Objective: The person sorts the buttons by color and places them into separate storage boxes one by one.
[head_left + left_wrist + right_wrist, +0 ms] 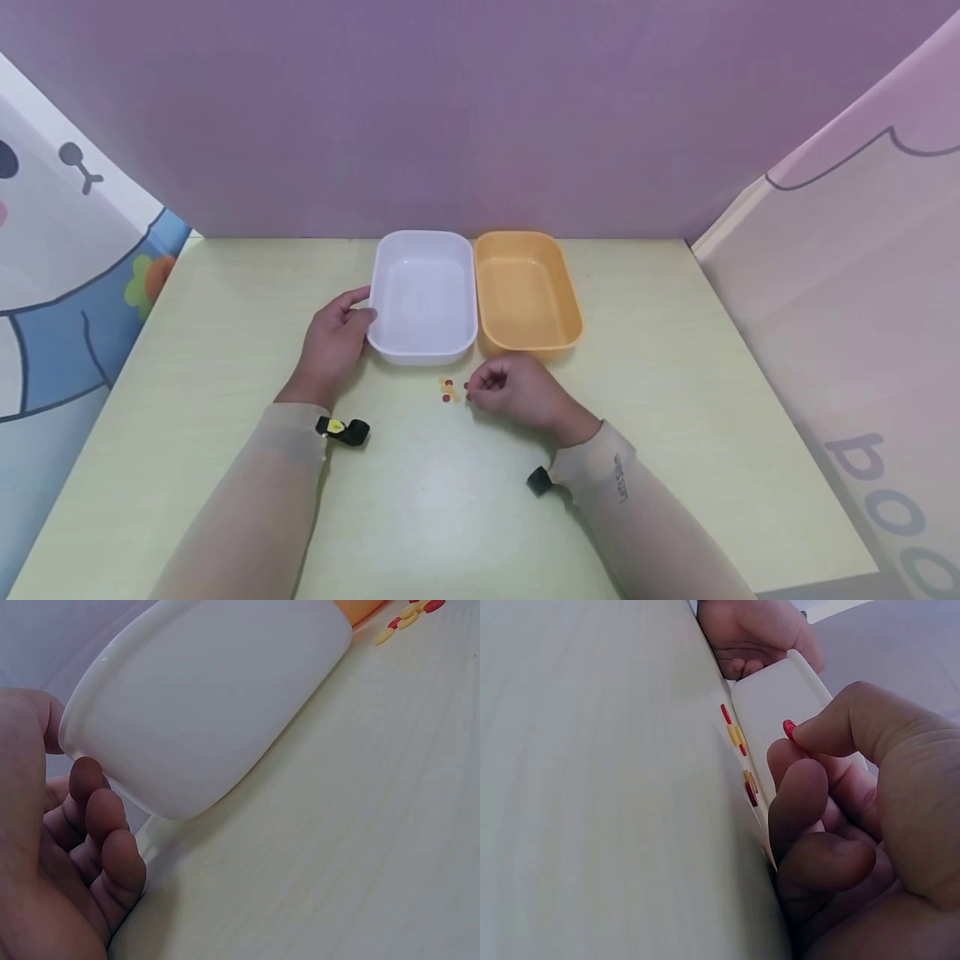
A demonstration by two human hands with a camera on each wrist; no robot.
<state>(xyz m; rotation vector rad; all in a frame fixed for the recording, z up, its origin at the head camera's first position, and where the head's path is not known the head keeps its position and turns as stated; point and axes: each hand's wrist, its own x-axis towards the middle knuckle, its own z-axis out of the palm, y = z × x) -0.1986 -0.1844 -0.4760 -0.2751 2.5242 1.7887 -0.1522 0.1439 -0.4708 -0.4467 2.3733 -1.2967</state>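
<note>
My left hand (pixel 333 337) grips the left rim of a white plastic tub (pixel 423 292), thumb and forefinger at its edge; the left wrist view shows the other fingers curled below the rim. Between thumb and forefinger, my right hand (pixel 525 396) pinches a small red button (pixel 789 729), with the remaining fingers curled in. It hovers just in front of an orange tub (pixel 528 292), close to the small pile. That pile has several yellow buttons (pixel 407 621) and red buttons (pixel 434 606) lying on the table.
Both tubs stand side by side near the back of the pale table (pixel 427 500). A purple panel (pixel 450 125) rises behind them, and printed panels flank both sides. Each wrist carries a small black camera (pixel 352 432).
</note>
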